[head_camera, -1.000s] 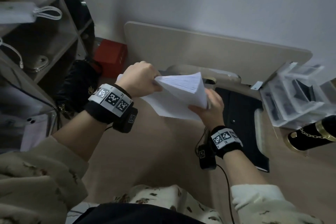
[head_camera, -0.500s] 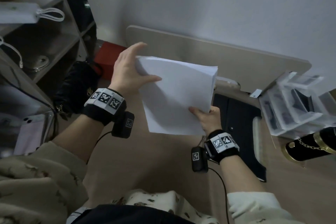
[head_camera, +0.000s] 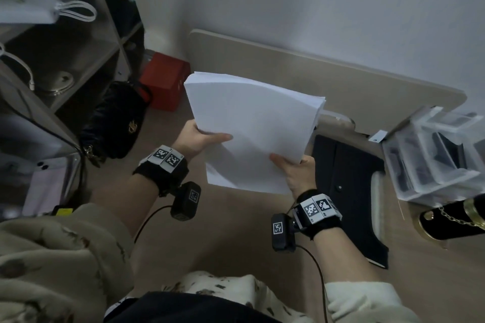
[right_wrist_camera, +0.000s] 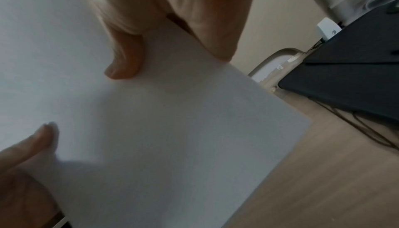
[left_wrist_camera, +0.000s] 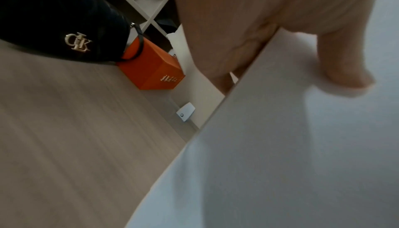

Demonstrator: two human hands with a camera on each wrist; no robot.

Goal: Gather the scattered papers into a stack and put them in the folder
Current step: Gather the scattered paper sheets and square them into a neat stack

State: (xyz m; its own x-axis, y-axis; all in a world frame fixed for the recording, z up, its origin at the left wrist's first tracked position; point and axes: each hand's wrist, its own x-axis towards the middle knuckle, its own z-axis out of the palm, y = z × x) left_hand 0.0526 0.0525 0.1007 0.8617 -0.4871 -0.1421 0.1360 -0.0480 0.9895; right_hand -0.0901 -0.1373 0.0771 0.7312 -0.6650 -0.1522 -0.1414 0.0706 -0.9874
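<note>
Both hands grip the paper stack (head_camera: 252,131) above the worktop (head_camera: 223,238): left hand (head_camera: 195,139) at its left edge, right hand (head_camera: 298,170) at the near right corner. Fingers beneath are hidden. The black folder (head_camera: 349,186) lies right.

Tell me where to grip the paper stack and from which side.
Grip the paper stack at its near corners, one from each side, as the left hand and right hand do now; the sheets bow, so two-sided support probably keeps them squared.
</note>
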